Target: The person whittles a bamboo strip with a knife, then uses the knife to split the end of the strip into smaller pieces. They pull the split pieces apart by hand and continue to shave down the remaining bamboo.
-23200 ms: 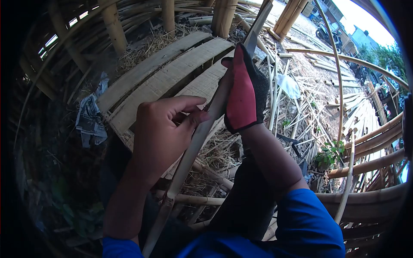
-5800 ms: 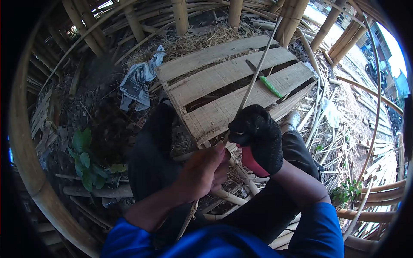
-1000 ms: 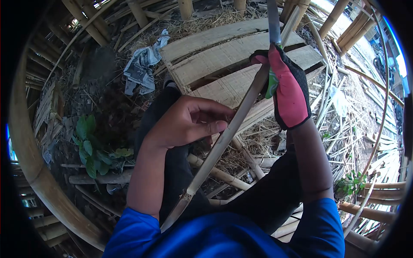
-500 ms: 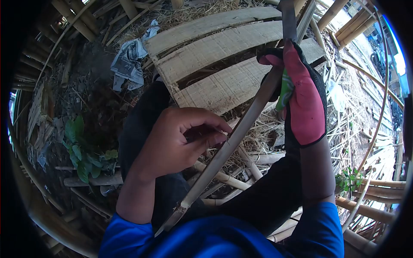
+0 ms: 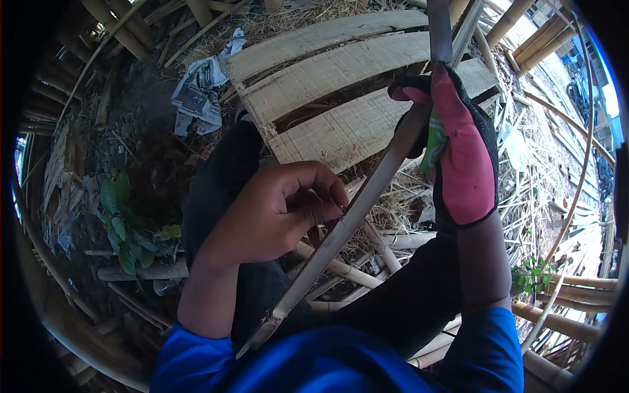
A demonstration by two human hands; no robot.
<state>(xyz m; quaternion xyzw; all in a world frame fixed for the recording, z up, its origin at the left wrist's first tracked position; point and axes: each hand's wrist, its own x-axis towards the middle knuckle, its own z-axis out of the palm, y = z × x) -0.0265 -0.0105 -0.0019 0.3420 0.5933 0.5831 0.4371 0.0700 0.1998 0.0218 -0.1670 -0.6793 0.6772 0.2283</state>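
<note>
A split bamboo strip (image 5: 327, 252) slants from my lap up to my right hand. My bare left hand (image 5: 282, 213) is closed in a pinch at the strip's left edge, about midway along. Something tiny, like a splinter, shows at the fingertips, too small to name for sure. My right hand (image 5: 464, 147), in a pink and black glove, is wrapped round the strip's upper end. A dark, flat blade (image 5: 440, 33) points away from the top of this hand. A green patterned piece (image 5: 432, 141), perhaps a handle, shows in the palm; the grip itself is partly hidden.
A low slatted wooden platform (image 5: 341, 95) stands ahead of me. Crumpled newspaper (image 5: 198, 98) lies to its left, near a leafy plant (image 5: 123, 226). Bamboo poles (image 5: 557, 321) and straw surround me. A thin curved bamboo piece (image 5: 583, 150) arches at the right.
My left fingertips have drawn back slightly left from the strip's edge, and the fingers have curled more. My right hand and the strip stay almost in place.
</note>
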